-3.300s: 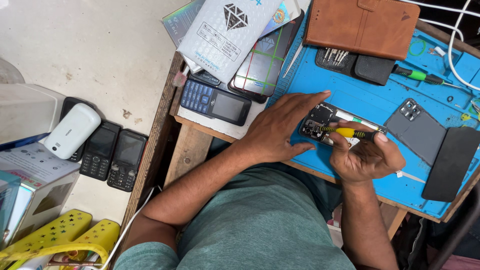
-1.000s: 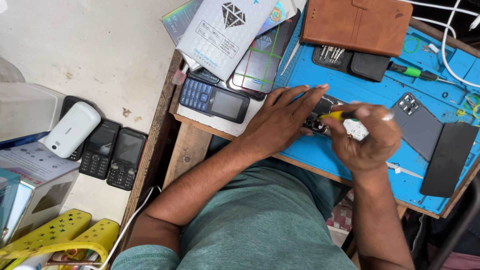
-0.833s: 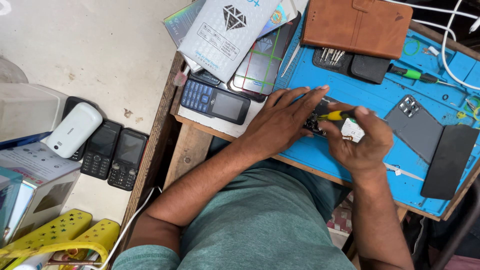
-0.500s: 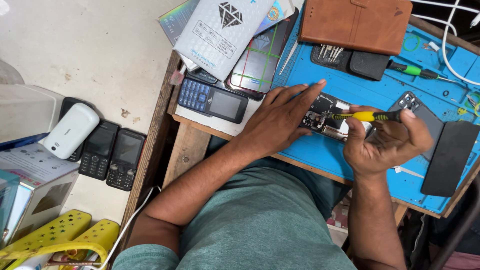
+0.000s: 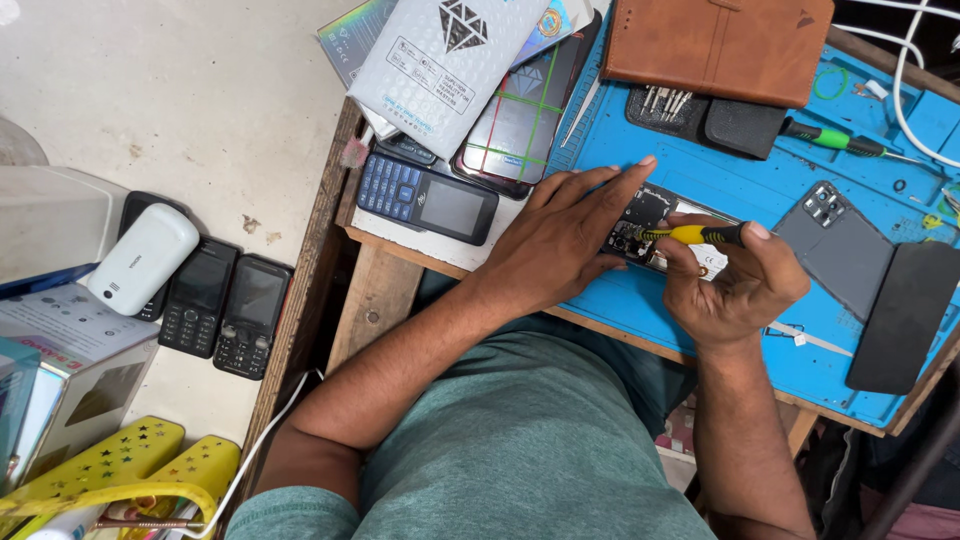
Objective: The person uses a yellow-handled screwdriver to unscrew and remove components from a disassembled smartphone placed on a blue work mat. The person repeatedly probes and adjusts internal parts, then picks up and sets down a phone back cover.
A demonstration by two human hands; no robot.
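The right hand [image 5: 735, 285] grips a yellow screwdriver [image 5: 690, 234], tip on the opened phone [image 5: 650, 215] at centre of the blue mat [image 5: 620, 300]. The left hand [image 5: 565, 235], fingers spread flat, pins that phone. At nine o'clock lies a keypad phone [image 5: 428, 198]; at three, a grey back cover [image 5: 838, 240]; at twelve, a brown wallet case [image 5: 715, 42].

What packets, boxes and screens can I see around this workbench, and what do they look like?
White padded packet: top of the bench, black diamond emblem.
Glass screen panel: under the packet, dark with green grid lines.
Blue keypad phone: bench's left edge, dark screen.
Two black keypad phones: on the floor, screens dark.
White cardboard box: lower left, printed sides.
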